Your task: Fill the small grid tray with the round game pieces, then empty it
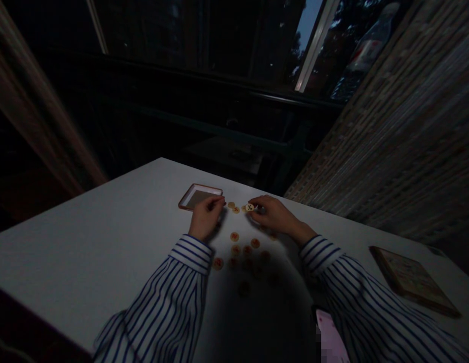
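Observation:
My right hand pinches a round cream token with a dark X mark between thumb and fingers. My left hand has its fingertips together at the right corner of a shallow square tray with an orange-brown rim, and anything between them is hidden. Several round wooden tokens with reddish marks lie loose on the white table between my hands, including one just below the pinched token and others close to my fingertips. Nearer my body, the tokens fade into my own shadow.
The white table ends in a far corner beyond the tray. A square wooden board lies at the right, and a pink sheet or card sits at the near edge. A brick wall rises at the right, with dark windows ahead.

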The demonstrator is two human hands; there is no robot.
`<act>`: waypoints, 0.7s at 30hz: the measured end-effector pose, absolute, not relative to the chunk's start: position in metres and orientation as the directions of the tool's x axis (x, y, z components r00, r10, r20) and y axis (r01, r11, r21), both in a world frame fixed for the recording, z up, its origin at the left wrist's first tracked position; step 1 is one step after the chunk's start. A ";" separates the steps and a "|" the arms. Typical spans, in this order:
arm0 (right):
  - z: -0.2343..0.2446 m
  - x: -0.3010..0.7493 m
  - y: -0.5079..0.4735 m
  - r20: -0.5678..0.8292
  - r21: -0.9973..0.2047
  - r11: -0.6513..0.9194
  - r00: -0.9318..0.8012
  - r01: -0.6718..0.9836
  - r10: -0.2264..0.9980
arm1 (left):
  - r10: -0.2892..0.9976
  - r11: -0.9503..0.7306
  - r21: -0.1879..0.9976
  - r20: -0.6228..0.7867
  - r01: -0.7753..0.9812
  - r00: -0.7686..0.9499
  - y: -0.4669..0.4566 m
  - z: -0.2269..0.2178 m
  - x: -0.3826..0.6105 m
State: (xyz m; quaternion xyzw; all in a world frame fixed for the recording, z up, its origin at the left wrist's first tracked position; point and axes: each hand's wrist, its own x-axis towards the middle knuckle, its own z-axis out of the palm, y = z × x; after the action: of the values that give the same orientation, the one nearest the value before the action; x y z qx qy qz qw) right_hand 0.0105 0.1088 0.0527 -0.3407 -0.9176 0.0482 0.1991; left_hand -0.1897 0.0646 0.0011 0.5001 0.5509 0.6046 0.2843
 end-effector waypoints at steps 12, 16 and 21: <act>0.045 0.024 0.104 0.097 -0.155 0.691 -0.685 0.706 0.722 | 0.851 -0.252 0.929 0.345 0.270 -0.395 0.067 -0.004 -0.200; 0.031 0.020 0.104 0.045 -0.106 0.693 -0.693 0.713 0.719 | 0.847 -0.255 0.916 0.366 0.309 -0.386 0.067 -0.005 -0.201; 0.021 0.019 0.105 0.020 -0.066 0.710 -0.711 0.701 0.703 | 0.847 -0.237 0.903 0.372 0.358 -0.380 0.068 -0.008 -0.203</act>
State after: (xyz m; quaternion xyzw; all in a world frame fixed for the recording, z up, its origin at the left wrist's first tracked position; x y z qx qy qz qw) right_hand 0.0186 0.1050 0.0210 -0.3795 -0.9245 0.0267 0.0216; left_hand -0.2026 0.0681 -0.0080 0.5173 0.5823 0.5922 0.2064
